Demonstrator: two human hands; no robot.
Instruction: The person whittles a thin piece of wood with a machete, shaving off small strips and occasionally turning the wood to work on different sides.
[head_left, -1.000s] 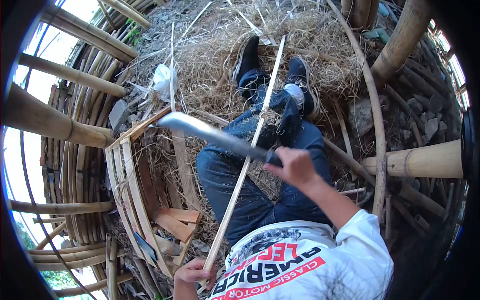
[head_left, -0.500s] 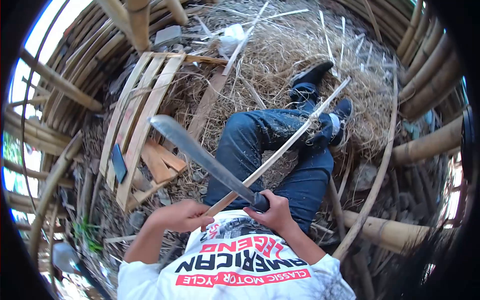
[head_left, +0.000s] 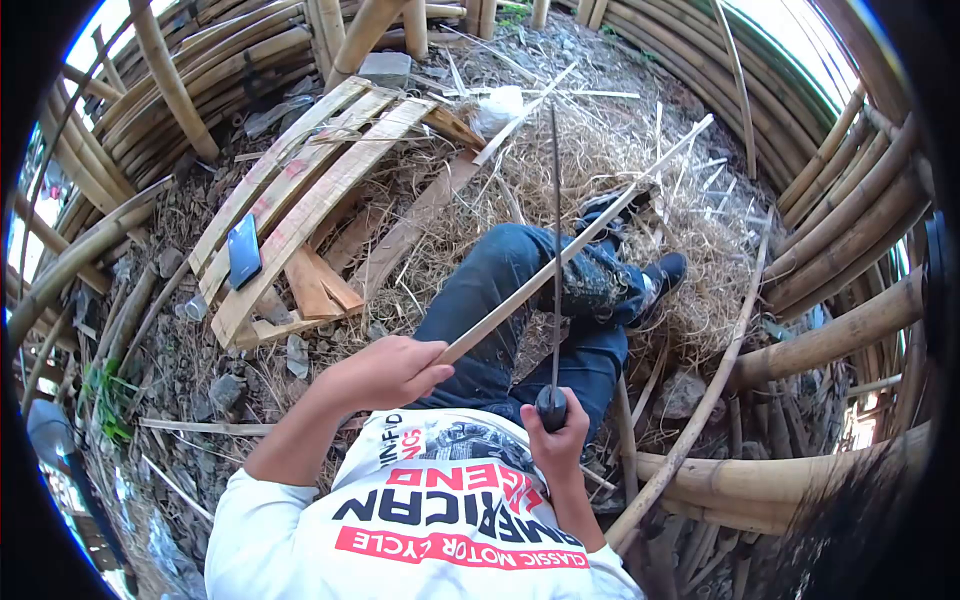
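Note:
My left hand (head_left: 385, 372) is closed around the near end of a long, pale bamboo strip (head_left: 500, 306). The strip slants away to the upper right, over my bent legs (head_left: 470, 290). In my right hand (head_left: 560, 432) is the black handle of a machete (head_left: 556, 320), gripped with the thumb along it. The blade points straight away from me and shows edge-on as a thin dark line. It crosses the strip about midway in this view.
On the left, a slatted wooden pallet (head_left: 300, 230) carries a phone (head_left: 243, 251). Wood shavings (head_left: 690, 230) heap around my feet. Bamboo poles (head_left: 830, 340) wall both sides, and a white plastic bag (head_left: 500, 108) lies ahead. A long pole (head_left: 700, 430) curves along my right.
The machete has swung from pointing left, blade flat across the strip, to pointing straight ahead edge-on. My left hand has moved up with the strip, and the view has shifted.

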